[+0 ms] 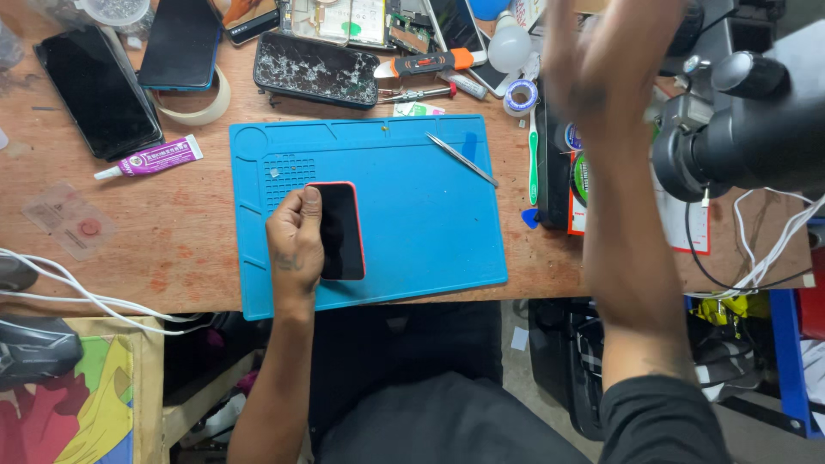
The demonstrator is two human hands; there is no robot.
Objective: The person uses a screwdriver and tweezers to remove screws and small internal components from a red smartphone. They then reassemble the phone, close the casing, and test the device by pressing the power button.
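- Down at the bench, the left hand [295, 239] grips a smartphone with a red-pink frame [340, 230], fingers curled over its left edge and the thumb lying along the top corner of the dark screen.
- That phone lies flat, screen up, on the blue silicone repair mat [412, 215], left of the mat's middle and just below its small gridded compartment.
- Higher up, the right hand [601, 64] is raised over the far right of the wooden workbench [172, 249]; it is blurred, so whether it is spread or closed cannot be told, and nothing shows in it.
- Metal tweezers [461, 159] lie slantwise on the mat's upper right part, well apart from the phone.
- Beyond the mat's far edge sits a phone with a shattered screen [316, 69], and beside it an orange-handled tool [427, 63].
- To the left lie two dark phones [99, 90], a roll of tape [202, 107] and a purple-and-white glue tube [155, 159].
- White cables [77, 296] trail across the bench's near left corner.
- At the right, a black microscope [756, 129] stands close to the raised forearm.
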